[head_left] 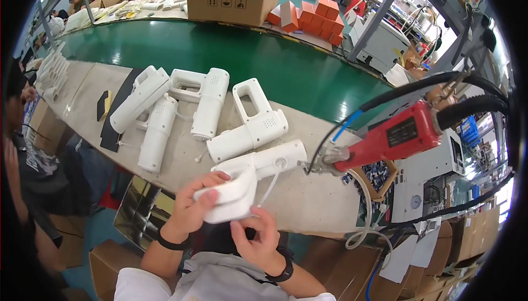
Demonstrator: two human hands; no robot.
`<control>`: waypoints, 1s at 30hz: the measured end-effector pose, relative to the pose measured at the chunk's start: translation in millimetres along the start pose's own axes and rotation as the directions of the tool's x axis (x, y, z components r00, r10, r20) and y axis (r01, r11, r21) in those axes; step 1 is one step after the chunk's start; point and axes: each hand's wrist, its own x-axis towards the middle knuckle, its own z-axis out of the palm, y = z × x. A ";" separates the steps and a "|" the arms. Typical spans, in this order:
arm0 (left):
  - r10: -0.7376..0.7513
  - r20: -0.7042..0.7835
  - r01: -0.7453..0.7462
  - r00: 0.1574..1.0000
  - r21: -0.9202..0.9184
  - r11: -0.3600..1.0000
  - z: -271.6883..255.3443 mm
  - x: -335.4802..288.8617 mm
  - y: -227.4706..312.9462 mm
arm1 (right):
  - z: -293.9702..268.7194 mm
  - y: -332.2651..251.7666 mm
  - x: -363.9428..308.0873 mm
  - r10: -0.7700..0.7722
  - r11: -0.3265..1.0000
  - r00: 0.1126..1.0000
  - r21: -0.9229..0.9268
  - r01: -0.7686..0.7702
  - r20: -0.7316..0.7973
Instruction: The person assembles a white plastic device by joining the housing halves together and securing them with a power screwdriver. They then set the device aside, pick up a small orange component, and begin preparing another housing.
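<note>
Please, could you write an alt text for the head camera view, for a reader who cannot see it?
A person's left grip holds a white plastic part, partly blurred, with the right grip at its lower edge. White handled devices lie beyond on a pale worktable; a red tool hangs at the right, and a green surface runs behind.

The person's fingers are bare on both hands. Just behind the left fingers (204,182), a plain black band (172,242) rings the wrist; behind the right fingers (268,222) sits a black wristband (282,269) (wider at one spot, perhaps a watch). Farther back from the fingers come a short white sleeve (137,285) and a wrinkled light-grey garment (225,279).
</note>
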 end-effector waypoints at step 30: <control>-0.015 0.120 0.009 0.993 0.047 0.999 11.9 2.9 -1.2 | 7.6 -16.2 4.9 0.299 0.873 0.948 0.432 -0.226 -0.106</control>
